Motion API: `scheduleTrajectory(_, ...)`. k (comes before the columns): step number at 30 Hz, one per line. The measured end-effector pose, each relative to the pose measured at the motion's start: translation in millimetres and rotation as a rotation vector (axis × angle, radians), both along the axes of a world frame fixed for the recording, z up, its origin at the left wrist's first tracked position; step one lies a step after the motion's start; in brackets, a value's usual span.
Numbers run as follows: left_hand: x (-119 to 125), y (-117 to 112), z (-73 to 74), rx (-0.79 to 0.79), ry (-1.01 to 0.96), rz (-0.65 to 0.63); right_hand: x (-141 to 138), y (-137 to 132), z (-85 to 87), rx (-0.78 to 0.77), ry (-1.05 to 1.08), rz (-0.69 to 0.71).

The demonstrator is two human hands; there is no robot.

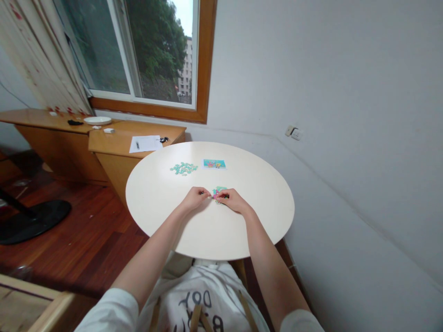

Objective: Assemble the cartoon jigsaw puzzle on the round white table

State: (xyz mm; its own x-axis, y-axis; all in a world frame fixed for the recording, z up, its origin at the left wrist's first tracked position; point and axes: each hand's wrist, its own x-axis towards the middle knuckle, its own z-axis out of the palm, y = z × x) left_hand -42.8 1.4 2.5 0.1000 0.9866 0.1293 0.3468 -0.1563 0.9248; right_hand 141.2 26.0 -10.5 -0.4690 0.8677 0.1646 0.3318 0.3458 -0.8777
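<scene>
On the white oval table (155,203), a partly joined jigsaw puzzle (220,189) in green and pink lies between my hands. My left hand (196,197) is closed in a pinch at the puzzle's left side, on what looks like a small puzzle piece (210,197). From the right, my right hand (232,200) reaches over the puzzle with its fingers drawn together at the pink part, covering some of it. Whether a loose piece sits in those fingers is hidden. Farther back lie a pile of loose teal puzzle pieces (183,168) and a blue picture card (214,164) with cartoon figures.
Behind the table at left stands a wooden cabinet (138,129) with a paper sheet (147,143), keys (164,139) and a white plate (98,121). A wall (328,138) with a socket (296,133) rises close on the right. A black round base (34,221) stands on the floor.
</scene>
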Motion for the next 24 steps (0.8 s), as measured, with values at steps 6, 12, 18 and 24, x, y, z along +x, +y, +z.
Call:
scheduleTrajectory(6, 0.4, -2.2, 2.7, -0.013, -0.013, 0.0, 0.5, 3.0, -3.7, 0.003, -0.006, 0.003)
scheduleTrajectory(12, -0.5, -0.8, 0.4, -0.006, -0.006, 0.0, 0.9, 3.3, -3.5, 0.073, -0.017, 0.003)
scheduleTrajectory(18, -0.3, -0.8, 0.1, 0.008, -0.003, 0.005, 1.4, 4.2, -2.8, 0.127, -0.031, -0.002)
scheduleTrajectory(24, 0.1, -2.6, 2.3, -0.005, -0.009, -0.003, 2.3, 7.6, -6.6, 0.145, -0.051, -0.019)
